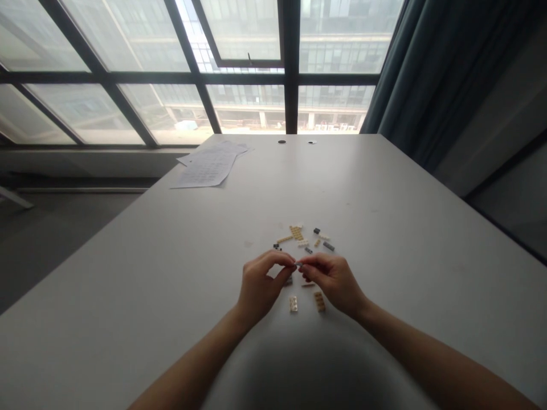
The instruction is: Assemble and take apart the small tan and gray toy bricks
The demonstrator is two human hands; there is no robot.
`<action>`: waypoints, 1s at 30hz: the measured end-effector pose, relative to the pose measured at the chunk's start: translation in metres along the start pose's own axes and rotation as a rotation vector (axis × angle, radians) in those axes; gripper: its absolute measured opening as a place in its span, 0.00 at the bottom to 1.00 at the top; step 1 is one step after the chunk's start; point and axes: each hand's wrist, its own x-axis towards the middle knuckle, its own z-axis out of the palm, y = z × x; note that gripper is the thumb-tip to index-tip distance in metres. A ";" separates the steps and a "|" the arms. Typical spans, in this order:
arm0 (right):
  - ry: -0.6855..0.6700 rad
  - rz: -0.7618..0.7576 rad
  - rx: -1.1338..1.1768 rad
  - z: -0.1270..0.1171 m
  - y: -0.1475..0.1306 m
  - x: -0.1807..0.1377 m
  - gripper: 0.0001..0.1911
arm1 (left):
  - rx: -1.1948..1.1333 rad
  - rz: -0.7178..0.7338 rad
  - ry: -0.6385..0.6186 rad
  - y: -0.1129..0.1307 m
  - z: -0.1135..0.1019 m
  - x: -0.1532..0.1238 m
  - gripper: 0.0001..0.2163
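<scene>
My left hand (265,280) and my right hand (334,279) meet over the table, fingertips pinched together on a small grey toy brick (298,263). Fingers cover most of it, so its exact shape is hidden. Beneath the hands lie a dark grey brick (289,281) and a pale flat piece (307,284), both partly covered. Closer to me are a cream brick (293,304) and a tan brick (319,302). Just beyond the fingers are a tan studded plate (296,232), a long tan piece (285,239), a grey brick (329,246) and small black pieces (277,246).
The white table (149,273) stretches toward a large window. Printed papers (209,165) lie at its far left. Two round holes, one a cable hole (282,142), sit near the far edge. A dark curtain (421,85) hangs at the right.
</scene>
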 end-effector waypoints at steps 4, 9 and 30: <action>-0.017 0.052 0.093 0.001 -0.004 0.000 0.10 | 0.038 0.239 0.026 0.000 -0.001 -0.004 0.07; 0.022 0.014 0.105 0.002 -0.005 0.001 0.09 | 0.059 0.350 0.028 -0.001 0.001 -0.005 0.11; 0.088 -0.135 -0.309 -0.019 0.005 0.010 0.10 | 0.329 -0.001 -0.115 -0.008 -0.024 -0.012 0.04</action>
